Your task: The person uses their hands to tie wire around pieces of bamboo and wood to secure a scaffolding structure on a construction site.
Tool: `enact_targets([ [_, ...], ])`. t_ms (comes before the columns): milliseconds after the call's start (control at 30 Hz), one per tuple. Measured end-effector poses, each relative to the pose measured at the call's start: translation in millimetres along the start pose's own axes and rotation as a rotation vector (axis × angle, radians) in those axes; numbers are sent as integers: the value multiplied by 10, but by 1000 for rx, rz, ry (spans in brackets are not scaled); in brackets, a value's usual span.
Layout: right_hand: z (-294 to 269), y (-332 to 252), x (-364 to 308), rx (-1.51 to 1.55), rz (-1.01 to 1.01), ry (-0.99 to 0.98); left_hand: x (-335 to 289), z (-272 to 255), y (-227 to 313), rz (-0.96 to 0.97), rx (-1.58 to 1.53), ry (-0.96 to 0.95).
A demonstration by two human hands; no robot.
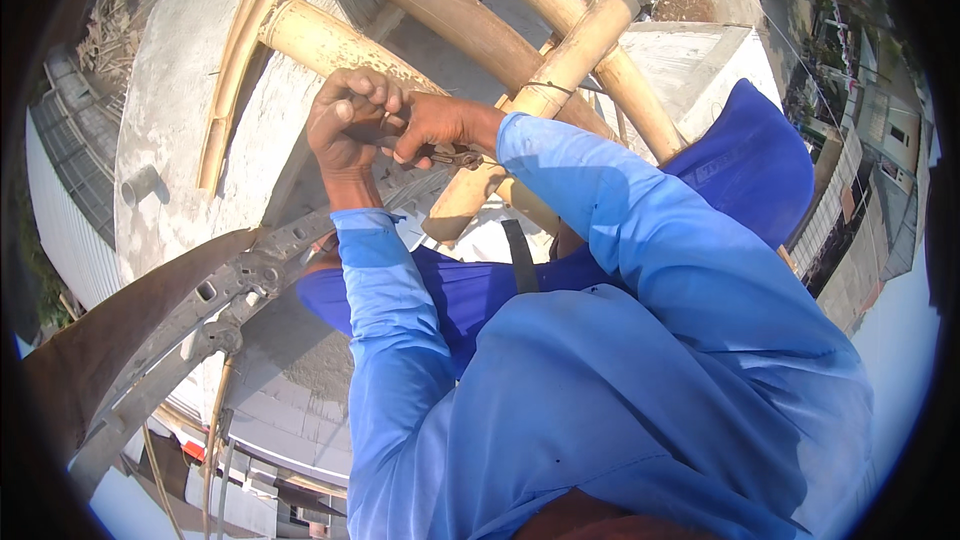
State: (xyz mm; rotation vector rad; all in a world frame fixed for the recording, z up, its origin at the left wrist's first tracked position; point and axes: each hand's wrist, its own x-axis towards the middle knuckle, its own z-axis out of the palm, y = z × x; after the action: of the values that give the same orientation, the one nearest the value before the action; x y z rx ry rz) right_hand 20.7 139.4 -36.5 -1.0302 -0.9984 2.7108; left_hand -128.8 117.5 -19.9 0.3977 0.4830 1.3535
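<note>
My left hand is raised at upper centre with its fingers curled closed; what they hold, if anything, is hidden. Pressed close beside it, my right hand is closed around a rusty metal tool, seemingly pliers, which sticks out below the fingers. A dark bit shows between the two hands, too small to name. Behind and beneath them cross thick bamboo poles. One slanting pole is bound to the others with a dark tie.
A hinged metal ladder stands at my left. A split bamboo length leans on the pale concrete wall. My blue-clad legs straddle the poles. Roofs and ground lie far below on both sides.
</note>
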Motion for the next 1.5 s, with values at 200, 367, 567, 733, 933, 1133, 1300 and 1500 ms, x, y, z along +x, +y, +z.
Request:
enact_targets([
  [200,-82,-13,30,-151,-35,39,61,235,-11,76,335,477],
  [367,140,129,187,-716,-304,508,206,185,-6,71,475,833],
  [567,414,143,58,-953,-283,766,272,254,-150,161,826,1087],
  [733,18,174,201,-698,-174,375,180,397,-190,147,1113,924],
  [933,-122,-118,-11,-11,-30,-167,163,338,94,13,151,151],
  [1133,104,40,8,-496,-207,270,116,483,51,50,602,766],
  [1300,386,209,52,-836,-391,693,284,511,-97,172,946,1085],
  [1500,-105,-155,46,-54,-20,-108,182,291,109,-45,229,267],
])
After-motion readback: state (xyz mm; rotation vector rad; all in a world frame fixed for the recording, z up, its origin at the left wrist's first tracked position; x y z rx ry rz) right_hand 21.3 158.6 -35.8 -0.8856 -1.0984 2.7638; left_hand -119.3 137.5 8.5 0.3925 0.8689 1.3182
